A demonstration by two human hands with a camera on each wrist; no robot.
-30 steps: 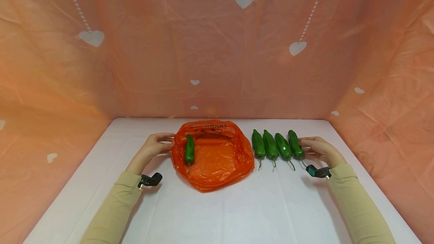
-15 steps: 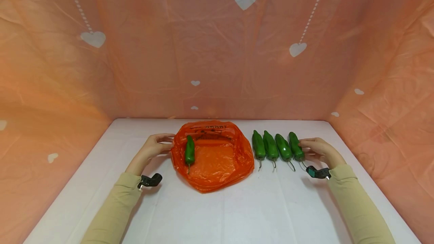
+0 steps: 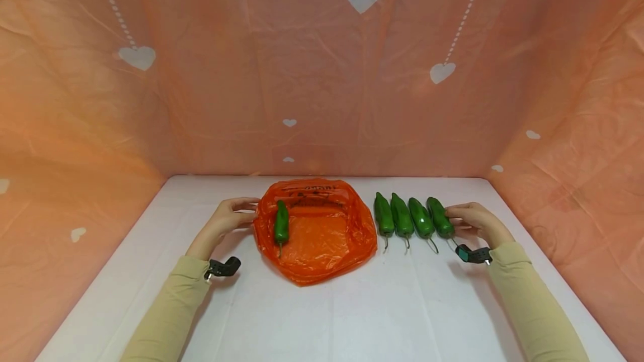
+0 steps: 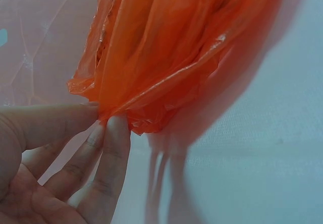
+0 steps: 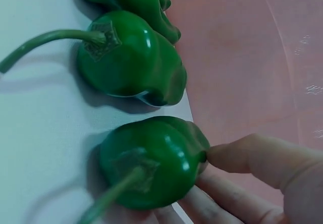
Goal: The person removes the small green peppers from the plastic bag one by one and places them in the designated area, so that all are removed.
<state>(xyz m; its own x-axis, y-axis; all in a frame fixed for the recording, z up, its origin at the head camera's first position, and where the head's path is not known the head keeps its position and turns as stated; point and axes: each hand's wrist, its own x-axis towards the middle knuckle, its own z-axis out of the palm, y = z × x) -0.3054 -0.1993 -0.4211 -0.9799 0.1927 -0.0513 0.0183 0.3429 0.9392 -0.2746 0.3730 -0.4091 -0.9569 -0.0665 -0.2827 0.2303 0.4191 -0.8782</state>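
An orange-red plastic bag [image 3: 322, 244] lies spread on the table with one green pepper [image 3: 281, 225] on it at the left. My left hand [image 3: 230, 219] pinches the bag's left edge; the left wrist view shows the thumb and fingertips [image 4: 117, 128] meeting on the gathered plastic. Right of the bag, several green peppers [image 3: 401, 217] lie side by side, stems toward me. At the row's right end my right hand [image 3: 475, 219] holds the last pepper [image 3: 440, 218]. One digit touches its side in the right wrist view, while other fingers pass partly hidden behind it.
A white-covered table [image 3: 352, 317] bears everything. Orange cloth [image 3: 322, 99] with pale hearts stands behind it and at both sides. A black device [image 3: 473, 255] is strapped to the right wrist, another black device [image 3: 225, 267] to the left.
The rightmost pepper has shifted and tilted slightly, its tip now nearer me and to the left. My right hand has moved very little. The left hand and bag look the same.
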